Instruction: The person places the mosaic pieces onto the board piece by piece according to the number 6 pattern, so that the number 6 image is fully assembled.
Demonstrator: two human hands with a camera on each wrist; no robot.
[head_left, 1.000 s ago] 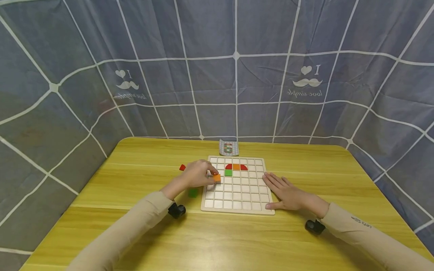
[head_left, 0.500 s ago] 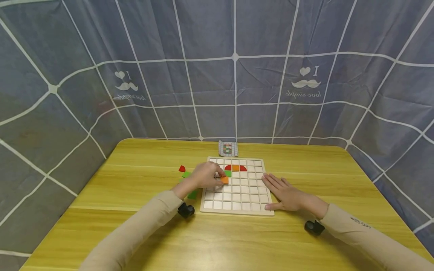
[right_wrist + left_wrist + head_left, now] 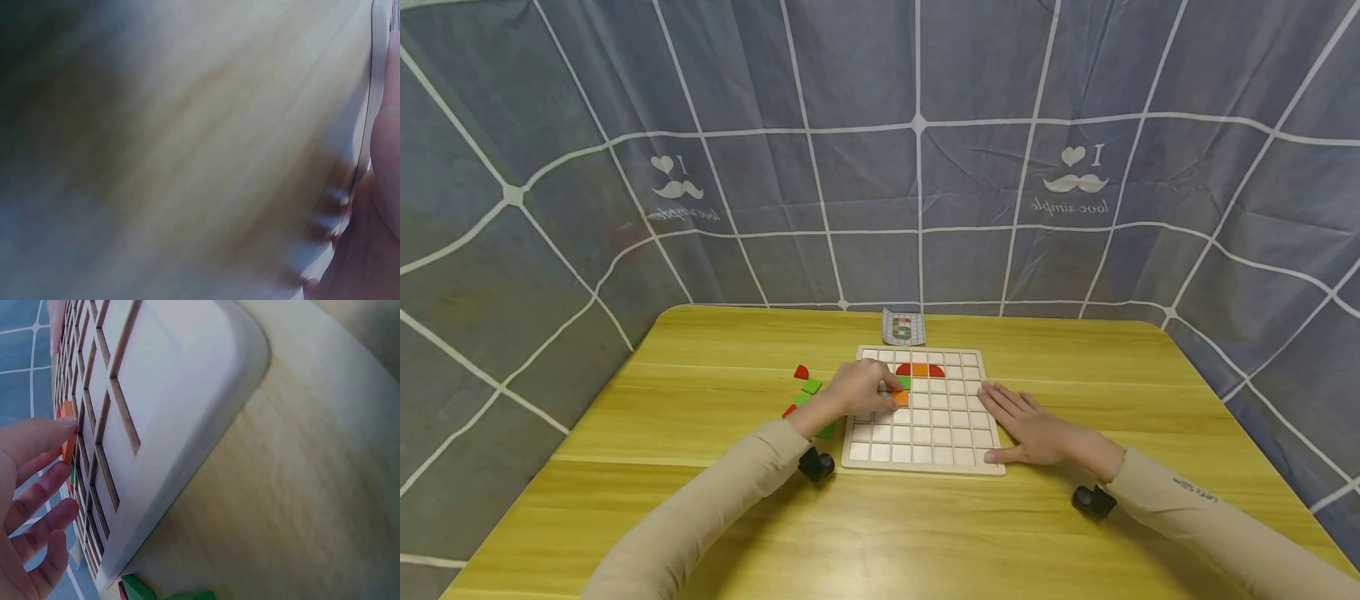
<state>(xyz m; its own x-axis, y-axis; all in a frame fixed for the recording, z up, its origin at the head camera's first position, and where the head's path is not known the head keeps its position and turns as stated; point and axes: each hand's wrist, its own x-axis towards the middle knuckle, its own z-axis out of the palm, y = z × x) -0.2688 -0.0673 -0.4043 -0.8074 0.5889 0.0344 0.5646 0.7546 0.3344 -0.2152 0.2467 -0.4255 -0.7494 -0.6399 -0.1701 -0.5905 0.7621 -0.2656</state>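
My left hand (image 3: 863,388) pinches an orange square tile (image 3: 67,452) between thumb and index finger, low over the pale wooden grid board (image 3: 942,435). The orange tile lies directly below a green square tile (image 3: 906,382) in the head view. Above that, a red rounded tile (image 3: 903,369), a second orange tile (image 3: 921,369) and another red rounded tile (image 3: 936,371) form a row in the grid. At the board's right edge rests my right hand (image 3: 1033,429), flat with fingers extended and thumb on the near corner.
Several loose tiles lie left of the board, among them a red rounded tile (image 3: 802,372) and a green tile (image 3: 811,386), partly hidden by the left arm. A small card with a printed coloured pattern (image 3: 902,327) stands behind the board on the wooden table (image 3: 880,533).
The left hand has carried the orange tile rightward from the board's left side to the spot below the green tile. More loose tiles show behind the arm. The right hand stays put.
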